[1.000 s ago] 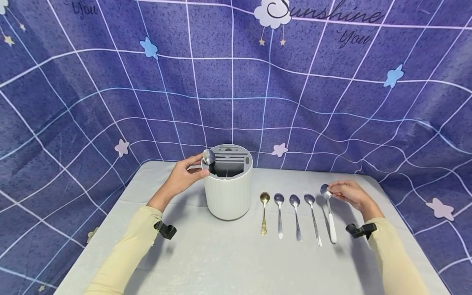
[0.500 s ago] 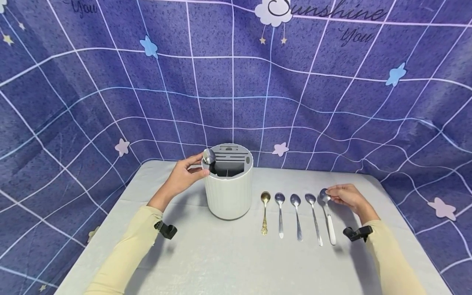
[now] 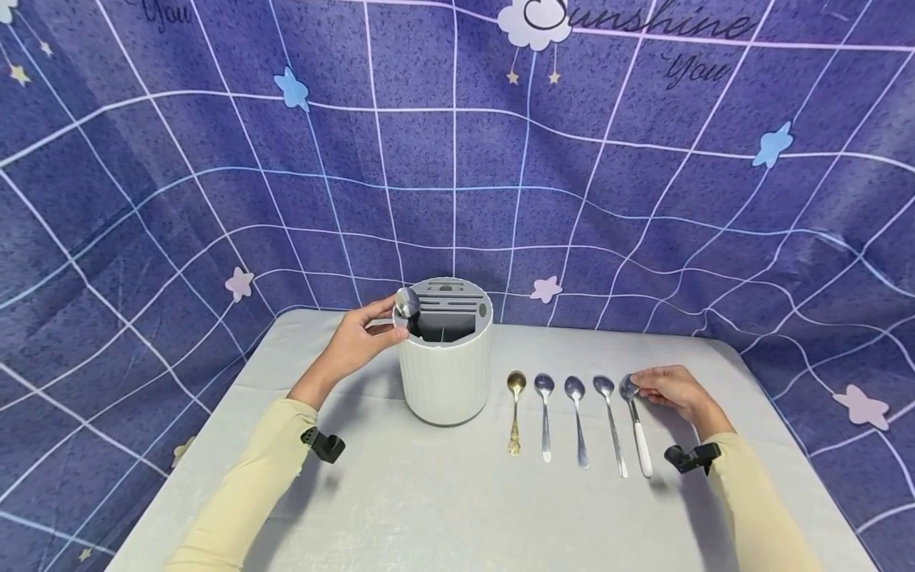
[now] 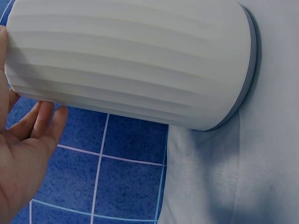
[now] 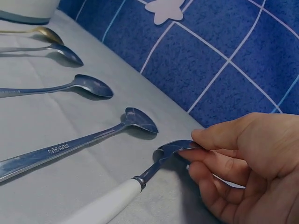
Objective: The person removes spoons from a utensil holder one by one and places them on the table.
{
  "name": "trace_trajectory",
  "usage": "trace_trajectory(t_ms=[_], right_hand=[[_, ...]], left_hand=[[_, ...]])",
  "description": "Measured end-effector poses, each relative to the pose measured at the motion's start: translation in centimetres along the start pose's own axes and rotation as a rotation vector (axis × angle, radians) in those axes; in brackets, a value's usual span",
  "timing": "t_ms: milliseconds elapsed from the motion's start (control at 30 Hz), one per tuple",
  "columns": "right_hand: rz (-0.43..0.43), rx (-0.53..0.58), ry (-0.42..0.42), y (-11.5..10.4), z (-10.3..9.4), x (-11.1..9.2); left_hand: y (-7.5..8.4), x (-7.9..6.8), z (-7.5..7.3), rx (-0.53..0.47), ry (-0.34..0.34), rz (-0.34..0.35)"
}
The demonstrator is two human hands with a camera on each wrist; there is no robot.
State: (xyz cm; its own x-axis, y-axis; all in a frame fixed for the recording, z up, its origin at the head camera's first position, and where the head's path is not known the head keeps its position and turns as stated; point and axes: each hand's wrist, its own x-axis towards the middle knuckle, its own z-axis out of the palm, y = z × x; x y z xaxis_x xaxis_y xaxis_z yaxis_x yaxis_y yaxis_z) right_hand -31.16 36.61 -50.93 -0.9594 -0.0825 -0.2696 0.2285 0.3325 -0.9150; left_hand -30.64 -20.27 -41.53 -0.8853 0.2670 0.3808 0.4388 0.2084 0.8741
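My right hand [image 3: 673, 389] pinches the bowl of a white-handled spoon [image 3: 641, 445] between thumb and fingers, at the right end of a row of spoons. In the right wrist view its bowl [image 5: 175, 147] lies between thumb and fingertips, close above the cloth. My left hand [image 3: 360, 338] holds the left side of a white ribbed utensil holder [image 3: 445, 385] near its rim. The left wrist view has the fingers [image 4: 44, 121] against the holder's wall. Beside that hand, a metal spoon [image 3: 407, 303] stands in the holder, bowl up; its handle is hidden inside.
Left of the white-handled spoon lie a gold spoon [image 3: 515, 413] and three silver ones, including a long spoon [image 3: 611, 429] nearest it. The holder's grey insert [image 3: 450, 304] has slots and compartments. A purple patterned backdrop [image 3: 457, 159] rises behind the cloth-covered table [image 3: 429, 508].
My right hand has come down and slightly nearer, lowering the white-handled spoon's bowl toward the cloth. The left hand stays on the holder.
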Motion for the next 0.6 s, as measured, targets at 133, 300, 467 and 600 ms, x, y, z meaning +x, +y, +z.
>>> trace_trajectory(t_ms=[133,300,467,600], right_hand=[[0.008,0.011,0.012,0.2,0.0,-0.1],[0.008,-0.033,0.008,0.1,-0.2,-0.5],[-0.013,-0.105,0.0,-0.3,-0.5,-1.0],[-0.031,-0.17,0.007,-0.6,-0.6,-1.2]], left_hand=[[0.0,0.0,0.0,0.004,0.002,0.002],[0.0,0.1,0.0,0.007,0.006,0.001],[0.1,0.1,0.0,0.011,0.006,-0.007],[0.2,0.0,0.0,0.012,0.002,-0.013]])
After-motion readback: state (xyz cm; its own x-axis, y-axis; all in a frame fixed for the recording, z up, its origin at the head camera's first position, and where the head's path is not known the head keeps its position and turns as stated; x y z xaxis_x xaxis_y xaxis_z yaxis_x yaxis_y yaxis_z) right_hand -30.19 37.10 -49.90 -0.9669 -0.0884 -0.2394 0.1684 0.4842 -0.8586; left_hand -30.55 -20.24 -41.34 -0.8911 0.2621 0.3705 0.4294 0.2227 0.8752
